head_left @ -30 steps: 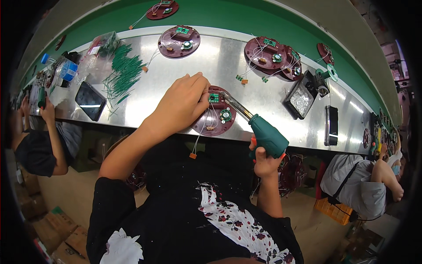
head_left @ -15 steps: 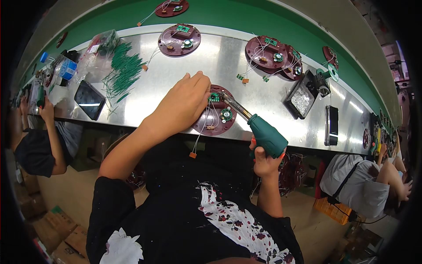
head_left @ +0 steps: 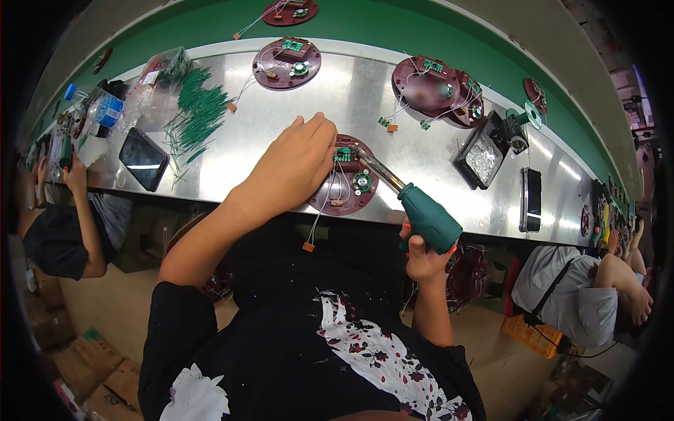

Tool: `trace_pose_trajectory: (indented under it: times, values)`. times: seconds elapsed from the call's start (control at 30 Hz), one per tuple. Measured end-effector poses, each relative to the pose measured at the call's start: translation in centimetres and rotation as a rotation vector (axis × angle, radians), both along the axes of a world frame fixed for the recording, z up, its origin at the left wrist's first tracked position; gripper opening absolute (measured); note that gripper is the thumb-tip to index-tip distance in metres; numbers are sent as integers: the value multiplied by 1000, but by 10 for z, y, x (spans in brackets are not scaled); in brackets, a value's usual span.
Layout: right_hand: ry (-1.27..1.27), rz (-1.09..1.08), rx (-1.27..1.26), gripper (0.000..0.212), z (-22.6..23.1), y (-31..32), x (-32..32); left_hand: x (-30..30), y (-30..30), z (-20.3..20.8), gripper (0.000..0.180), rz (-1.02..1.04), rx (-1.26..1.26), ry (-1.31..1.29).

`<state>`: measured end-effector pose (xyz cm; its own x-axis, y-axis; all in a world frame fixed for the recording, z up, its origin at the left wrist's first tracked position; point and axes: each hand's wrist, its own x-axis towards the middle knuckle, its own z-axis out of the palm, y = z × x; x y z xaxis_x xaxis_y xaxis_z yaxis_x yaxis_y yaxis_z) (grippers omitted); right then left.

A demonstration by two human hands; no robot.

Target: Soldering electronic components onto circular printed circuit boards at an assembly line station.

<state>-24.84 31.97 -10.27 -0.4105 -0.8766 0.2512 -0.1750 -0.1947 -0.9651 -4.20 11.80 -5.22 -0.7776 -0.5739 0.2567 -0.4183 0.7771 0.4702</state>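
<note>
My right hand grips a green pistol-shaped soldering gun, its metal barrel slanting up to the left. The tip meets the upper part of a round maroon disc, beside a small green circuit board. My left hand rests over the disc's left side, fingers closed in a pinch next to that board; what they hold is hidden. A round green-and-white part and thin white wires sit on the disc. From the wires, an orange connector hangs over the bench edge.
The metal bench carries green wires, a dark phone, a bottle, a black tray, a solder spool and another phone. More maroon discs lie beyond. A green belt runs behind; co-workers sit both sides.
The soldering gun has shifted very slightly right and down. Discs on the green belt have moved right. The co-worker at right has shifted an arm; my left hand stays put.
</note>
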Motion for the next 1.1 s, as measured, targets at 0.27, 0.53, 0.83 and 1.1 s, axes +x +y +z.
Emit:
trace_pose_trajectory:
  times: [0.27,0.53,0.83,1.1]
  values:
    - [30,-3,23,78,6,0,1,0,3,-2,18,7,-12,10]
    - [88,0,14,69,5,-1,0,-1,1,-1,18,0,-14,3]
    - [86,-87,-14,72,1,5,2,-2,0,4,16,-23,37,-5]
    - [62,-132,-75,76,-9,0,7,1,-7,5,15,-55,-34,-33]
